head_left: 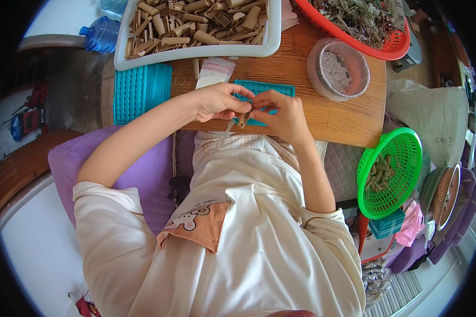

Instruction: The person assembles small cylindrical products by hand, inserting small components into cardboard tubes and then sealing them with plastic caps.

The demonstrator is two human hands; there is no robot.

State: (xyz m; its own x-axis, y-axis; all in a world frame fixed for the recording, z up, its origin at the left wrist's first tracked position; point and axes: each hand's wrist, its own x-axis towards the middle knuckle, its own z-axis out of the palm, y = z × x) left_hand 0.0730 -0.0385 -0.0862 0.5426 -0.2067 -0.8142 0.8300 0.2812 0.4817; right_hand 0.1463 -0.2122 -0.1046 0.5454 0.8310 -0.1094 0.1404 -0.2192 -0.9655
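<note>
My left hand (217, 101) and my right hand (281, 110) meet at the near edge of a wooden table (344, 119). Together they pinch a small brown piece of bark (245, 119) that seems to sit inside a small clear bag (228, 128) hanging down from my left fingers. Just behind my hands lies a teal plastic tray (269, 87), partly covered by them. A white tray (195, 52) heaped with several brown bark rolls stands at the far side of the table.
A round clear tub (337, 68) with pale chips stands right of my hands, a red basket (375, 47) of dried herbs behind it. A stack of teal trays (140, 90) lies left. A green basket (388, 171) with bark pieces sits at my right, a blue bottle (101, 33) far left.
</note>
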